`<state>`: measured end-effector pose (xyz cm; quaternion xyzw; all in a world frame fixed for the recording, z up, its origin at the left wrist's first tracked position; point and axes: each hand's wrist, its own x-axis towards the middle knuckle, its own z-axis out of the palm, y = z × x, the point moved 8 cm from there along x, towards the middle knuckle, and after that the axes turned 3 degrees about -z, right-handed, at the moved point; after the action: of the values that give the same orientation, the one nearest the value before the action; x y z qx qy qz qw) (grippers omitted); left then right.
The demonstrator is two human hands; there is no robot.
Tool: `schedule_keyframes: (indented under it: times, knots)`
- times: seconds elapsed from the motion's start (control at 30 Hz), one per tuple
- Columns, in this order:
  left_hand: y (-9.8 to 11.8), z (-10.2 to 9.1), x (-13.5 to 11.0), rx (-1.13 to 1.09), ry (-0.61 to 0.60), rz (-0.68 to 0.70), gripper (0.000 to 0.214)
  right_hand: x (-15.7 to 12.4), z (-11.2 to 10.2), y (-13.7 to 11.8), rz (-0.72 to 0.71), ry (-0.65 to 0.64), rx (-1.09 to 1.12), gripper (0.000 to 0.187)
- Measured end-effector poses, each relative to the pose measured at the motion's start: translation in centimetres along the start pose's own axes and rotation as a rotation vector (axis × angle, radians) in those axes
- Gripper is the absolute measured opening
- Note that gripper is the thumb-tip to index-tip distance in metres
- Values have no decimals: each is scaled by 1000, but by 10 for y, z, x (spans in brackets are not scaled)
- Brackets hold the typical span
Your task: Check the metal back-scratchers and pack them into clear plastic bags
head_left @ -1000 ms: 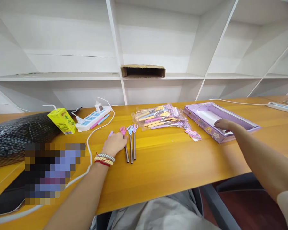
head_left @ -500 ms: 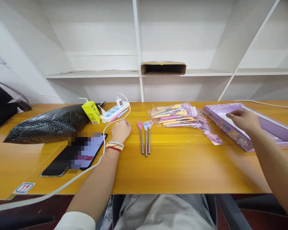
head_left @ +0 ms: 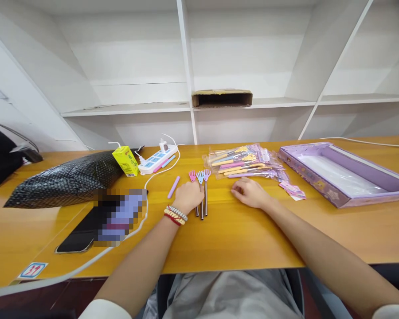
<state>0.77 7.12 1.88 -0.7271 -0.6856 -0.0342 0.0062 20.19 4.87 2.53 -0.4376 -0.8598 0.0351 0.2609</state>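
Note:
Three back scratchers with steel shafts and small hand-shaped heads lie side by side: a pink one (head_left: 192, 176), a blue one (head_left: 200, 177) and a purple one (head_left: 206, 199). My left hand (head_left: 189, 197) is closed over the pink one's shaft, its fingertips by the blue one; whatever they grip is hidden. A loose purple handle sleeve (head_left: 173, 187) lies just left of that hand. Resting on the table to the right, my right hand (head_left: 249, 192) is loosely curled with nothing visible in it. Beyond it is a pile of bagged back scratchers (head_left: 242, 164).
A purple open box (head_left: 339, 197) and a pink card packet (head_left: 293, 190) lie at the right. Leftward are a power strip (head_left: 158, 159), a yellow drink carton (head_left: 125, 161), a black wrapped parcel (head_left: 69, 179), phones (head_left: 83, 226) and a white cable (head_left: 146, 204). Shelves hold a cardboard box (head_left: 222, 98).
My left hand has moved right onto the back scratchers, and the purple sleeve now shows where it was. My right hand has come from over the purple box to mid-table.

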Motion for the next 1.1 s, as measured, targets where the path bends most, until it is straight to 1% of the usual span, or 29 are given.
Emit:
schedule_keyframes:
  times: [0.1, 0.2, 0.3, 0.4, 0.5, 0.57, 0.67, 0.77, 0.87, 1.0, 1.1]
  knots:
    - [5, 0, -4, -21, -17, 19, 36, -5, 3, 15, 76, 2, 96, 16]
    - [8, -2, -4, -45, 19, 55, 34, -7, 0, 26, 138, 1, 160, 17]
    - [6, -1, -1, -65, 55, 72, 35, -7, -5, 30, 164, 6, 178, 16]
    - [1, 0, 3, -81, 98, 56, 36, -7, -7, 31, 178, 10, 174, 16]
    - [1, -4, 3, -81, 142, 56, 35, -7, -8, 31, 179, -1, 171, 16]
    - [8, -8, 0, -77, 145, 100, 35, -7, -7, 31, 176, -10, 168, 16]
    - [22, -8, -7, -42, 105, 148, 38, -7, -5, 31, 174, -17, 165, 15]
    - [32, -4, -11, 16, 61, 118, 40, -7, -2, 30, 168, -21, 168, 16]
    - [39, 0, -13, 41, 34, 107, 37, -7, -1, 29, 159, -14, 170, 16]
    - [45, -2, -15, 25, 43, 136, 35, -6, -5, 18, 118, 10, 174, 17]
    - [52, -11, -21, -53, 105, 221, 33, -6, -4, 4, 102, -14, 267, 27]
